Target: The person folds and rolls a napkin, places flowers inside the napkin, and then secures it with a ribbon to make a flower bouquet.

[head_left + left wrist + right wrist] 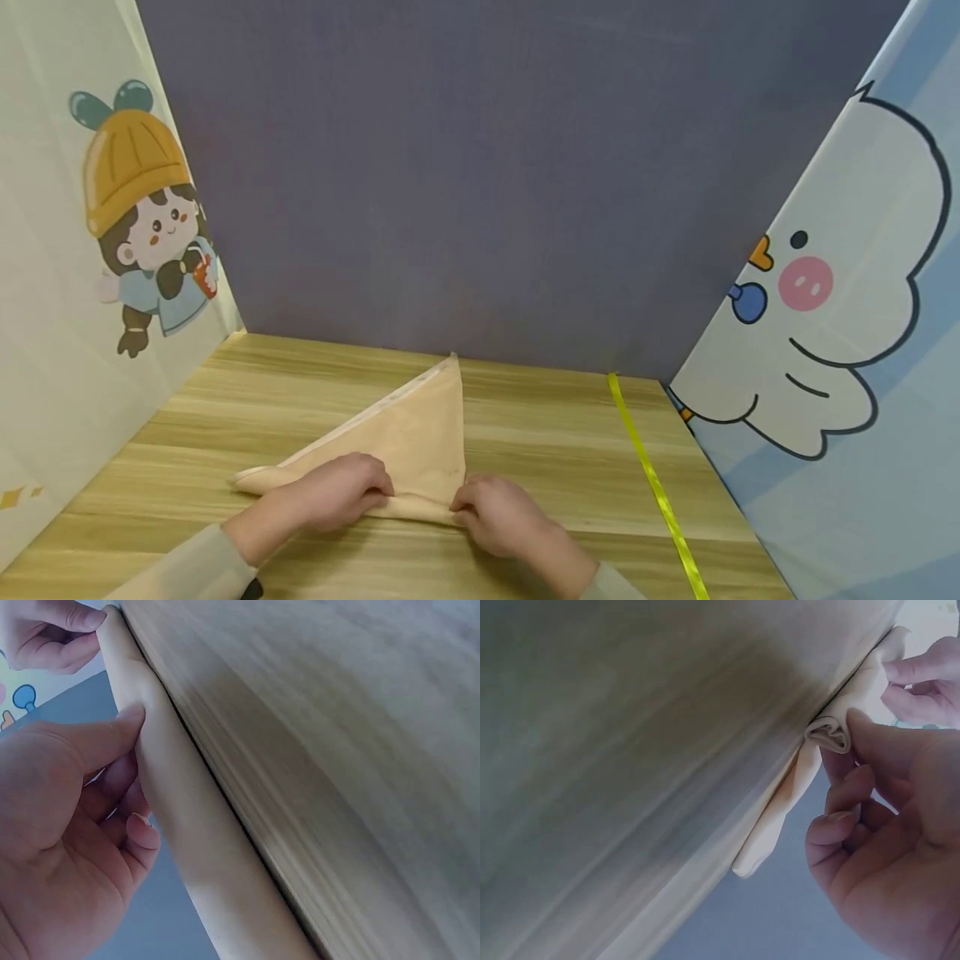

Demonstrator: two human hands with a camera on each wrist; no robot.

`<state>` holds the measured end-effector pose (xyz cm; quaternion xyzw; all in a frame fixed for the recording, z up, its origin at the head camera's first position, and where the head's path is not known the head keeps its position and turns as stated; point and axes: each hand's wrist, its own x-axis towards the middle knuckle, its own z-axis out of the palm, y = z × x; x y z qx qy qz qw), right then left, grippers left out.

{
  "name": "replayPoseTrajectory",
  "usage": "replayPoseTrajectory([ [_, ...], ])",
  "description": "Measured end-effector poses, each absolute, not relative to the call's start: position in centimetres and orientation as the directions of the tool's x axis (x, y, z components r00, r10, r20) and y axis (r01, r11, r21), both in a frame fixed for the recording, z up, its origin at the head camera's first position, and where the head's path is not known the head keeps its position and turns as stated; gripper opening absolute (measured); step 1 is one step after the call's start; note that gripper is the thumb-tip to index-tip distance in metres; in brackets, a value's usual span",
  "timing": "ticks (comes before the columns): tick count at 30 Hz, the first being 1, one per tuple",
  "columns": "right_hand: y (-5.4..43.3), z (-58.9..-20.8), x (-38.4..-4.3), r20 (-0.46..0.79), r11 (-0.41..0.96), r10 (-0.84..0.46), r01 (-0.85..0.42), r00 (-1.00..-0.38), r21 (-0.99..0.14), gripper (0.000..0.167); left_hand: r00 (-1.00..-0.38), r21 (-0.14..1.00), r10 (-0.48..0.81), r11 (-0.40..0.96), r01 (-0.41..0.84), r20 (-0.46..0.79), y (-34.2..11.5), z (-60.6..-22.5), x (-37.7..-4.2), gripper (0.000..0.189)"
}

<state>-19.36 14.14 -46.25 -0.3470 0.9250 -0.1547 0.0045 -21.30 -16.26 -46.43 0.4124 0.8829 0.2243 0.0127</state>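
A peach-coloured cloth lies on the wooden table as a triangle, its tip pointing to the back wall. Its near edge is rolled into a tube, and a whitish underside shows along the left slanting edge. My left hand pinches the roll near its middle, thumb on the near side. At the right end of the roll, my right hand pinches it between thumb and fingers. Spiral layers show in the open roll end in the right wrist view.
The wood-grain table meets a dark grey back panel. A yellow strip runs front to back on the right. Side panels carry cartoon prints, a child in an orange hat on the left and a white bird on the right.
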Motion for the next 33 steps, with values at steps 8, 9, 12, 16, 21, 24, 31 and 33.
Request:
replayPoseTrajectory([
  [8, 14.5, -46.6, -20.3, 0.095, 0.700, -0.628, -0.614, -0.772, -0.365, 0.009, -0.730, 0.575, 0.671, 0.548, 0.608, 0.132, -16.5, -46.5, -21.5, 0.012],
  [9, 14.5, -46.7, -20.4, 0.103, 0.691, -0.633, -0.620, -0.767, -0.371, 0.011, -0.727, 0.573, 0.672, 0.544, 0.613, 0.140, -16.5, -46.5, -21.6, 0.013],
  [12, 14.7, -46.9, -20.7, 0.116, 0.668, -0.651, -0.639, -0.750, -0.380, 0.014, -0.716, 0.575, 0.681, 0.528, 0.625, 0.153, -16.5, -46.4, -21.7, 0.015],
  [16, 14.8, -46.9, -20.9, 0.114, 0.666, -0.664, -0.655, -0.739, -0.357, 0.011, -0.683, 0.539, 0.709, 0.510, 0.670, 0.178, -16.7, -46.6, -21.9, 0.013],
  [21, 14.6, -46.5, -20.8, 0.090, 0.685, -0.668, -0.658, -0.739, -0.312, 0.007, -0.641, 0.476, 0.738, 0.496, 0.726, 0.209, -17.0, -46.8, -22.0, 0.005],
  [24, 14.3, -46.1, -21.0, 0.088, 0.678, -0.686, -0.678, -0.723, -0.283, 0.012, -0.622, 0.434, 0.754, 0.497, 0.752, 0.214, -17.2, -46.9, -22.2, 0.013],
  [31, 13.5, -45.9, -21.9, 0.128, 0.586, -0.767, -0.767, -0.629, -0.260, 0.025, -0.582, 0.361, 0.772, 0.482, 0.798, 0.256, -16.5, -47.3, -22.6, 0.016],
  [33, 13.6, -46.2, -22.2, 0.089, 0.563, -0.773, -0.744, -0.628, -0.360, 0.027, -0.595, 0.367, 0.768, 0.496, 0.787, 0.238, -16.0, -47.3, -22.6, 0.016],
])
